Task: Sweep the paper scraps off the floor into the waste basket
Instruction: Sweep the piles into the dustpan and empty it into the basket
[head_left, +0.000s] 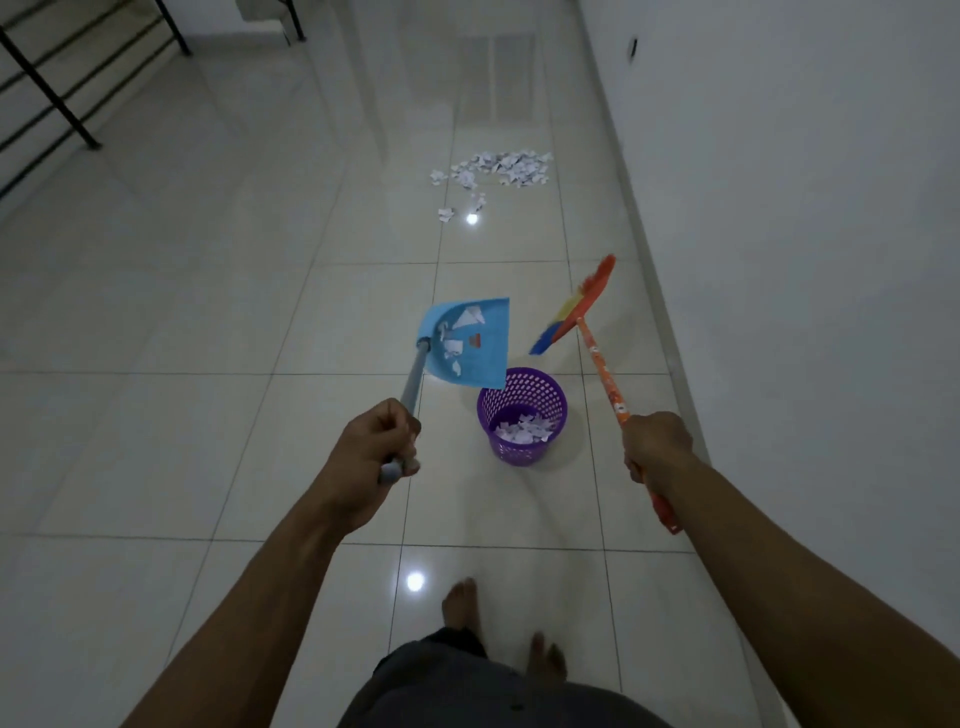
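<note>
Glossy pale floor tiles (208, 415) fill the corridor, with a white wall on the right of the frame and a dark railing at the upper left. At the centre stands a purple waste basket (557, 401) with torn paper already lying in its bottom. The left hand (376, 447) grips a grey handle, fingers (405, 423) curled tight round it, and this handle runs up and to the right to a blue dustpan (485, 358) held off the floor. The pan is tilted, its lower right corner hanging over the upper left of the basket's rim, and several paper pieces (467, 318) cling to its face. So the basket lies down and to the right of the pan's load, and tipping looks like the step in hand; a steeper tilt along that corner should slide the rest in, though a stray piece could fall outside the left rim. The right hand (657, 447) wraps an orange broom (600, 364), its fingers closed round the stick, the multicoloured bristles raised to the upper right of the basket. A larger heap of paper scraps (498, 169) lies well apart at the upper centre, not yet swept
</note>
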